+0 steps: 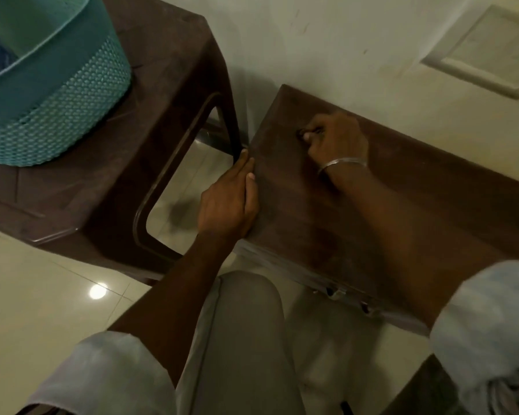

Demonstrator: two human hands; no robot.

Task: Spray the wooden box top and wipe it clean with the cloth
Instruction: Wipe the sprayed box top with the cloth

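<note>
The left hand (231, 202) lies flat, fingers together, along the wooden box (327, 211) top's left edge. The right hand (334, 139) curls over something small near the far edge; no cloth or spray shows, so wiping may stall.

wooden box top (327, 205): dark brown wood, matt, dull patches. stool (162, 94) beside it: brown moulded plastic, slight sheen. basket (60, 94) on stool: teal perforated plastic. floor (42, 295): glossy tile. bangle (342, 162): shiny metal. sleeve (108, 375): pale cloth.
</note>
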